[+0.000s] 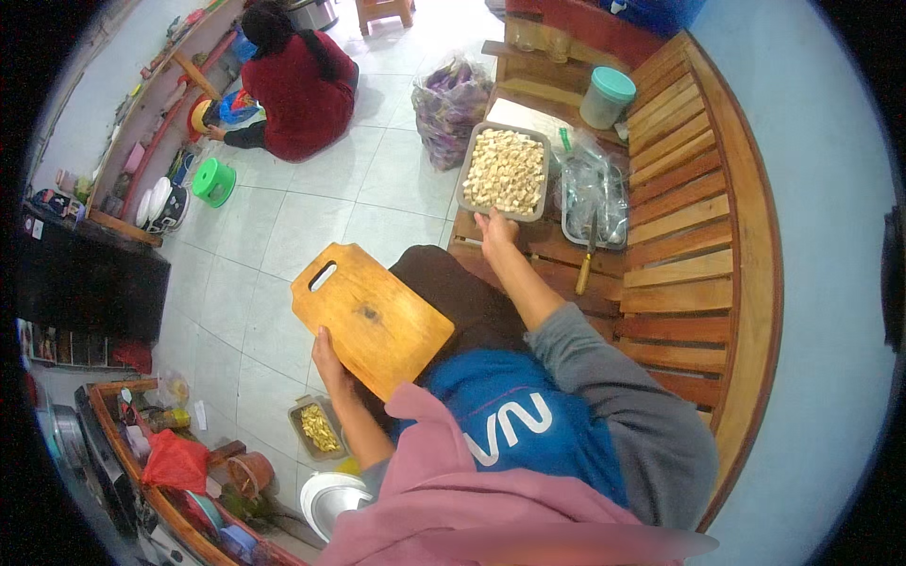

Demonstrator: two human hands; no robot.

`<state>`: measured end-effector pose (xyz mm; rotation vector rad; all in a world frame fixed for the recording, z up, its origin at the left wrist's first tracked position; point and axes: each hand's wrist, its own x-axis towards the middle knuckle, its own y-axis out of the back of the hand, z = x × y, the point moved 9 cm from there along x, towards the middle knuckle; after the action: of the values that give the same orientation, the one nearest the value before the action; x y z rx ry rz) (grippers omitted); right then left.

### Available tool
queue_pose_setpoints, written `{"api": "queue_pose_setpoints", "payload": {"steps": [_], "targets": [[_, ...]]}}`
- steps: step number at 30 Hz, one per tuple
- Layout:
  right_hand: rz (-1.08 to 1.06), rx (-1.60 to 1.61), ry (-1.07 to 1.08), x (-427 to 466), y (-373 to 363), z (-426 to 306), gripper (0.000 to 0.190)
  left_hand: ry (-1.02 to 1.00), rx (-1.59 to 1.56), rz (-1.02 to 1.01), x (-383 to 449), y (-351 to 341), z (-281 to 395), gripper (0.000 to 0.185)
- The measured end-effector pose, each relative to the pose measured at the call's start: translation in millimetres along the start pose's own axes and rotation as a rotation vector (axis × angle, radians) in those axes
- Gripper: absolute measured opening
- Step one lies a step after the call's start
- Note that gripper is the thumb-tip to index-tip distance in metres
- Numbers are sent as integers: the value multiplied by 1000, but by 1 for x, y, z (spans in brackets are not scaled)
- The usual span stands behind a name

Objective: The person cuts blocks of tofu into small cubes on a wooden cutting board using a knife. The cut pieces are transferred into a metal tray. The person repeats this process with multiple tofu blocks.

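My left hand (330,359) grips the lower left edge of a wooden cutting board (382,311), which lies tilted over my lap with its handle slot at the upper left. My right hand (497,231) is at the near rim of a grey plastic tray (463,191) filled with small pale cubes of food (504,170); its thumb and fingers touch the rim. The tray rests on a wooden bench. To its right, a knife (585,265) with a yellowish handle leans on a second tray (614,245) holding clear plastic bags (591,177).
A clear bag of purple produce (453,110) stands beside the bench. A lidded plastic jar (607,97) stands farther back. On the floor are a green stool (214,182) and a container of yellowish pieces (318,428). Another person (301,92) sits at the upper left.
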<state>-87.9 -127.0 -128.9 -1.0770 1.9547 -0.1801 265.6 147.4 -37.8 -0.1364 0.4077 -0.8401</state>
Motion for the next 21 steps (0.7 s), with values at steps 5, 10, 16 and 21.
{"api": "queue_pose_setpoints", "payload": {"steps": [5, 10, 16, 21], "targets": [[67, 45, 93, 44, -34, -28, 39, 54, -51, -18, 3, -2, -10, 47], [145, 84, 101, 61, -55, -49, 48, 108, -92, -32, 12, -28, -25, 47], [133, 95, 96, 90, -68, -54, 46, 145, 29, -197, 14, -99, -39, 45], [58, 49, 140, 109, -80, -61, 61, 313, 163, -289, 12, -170, -75, 41]]}}
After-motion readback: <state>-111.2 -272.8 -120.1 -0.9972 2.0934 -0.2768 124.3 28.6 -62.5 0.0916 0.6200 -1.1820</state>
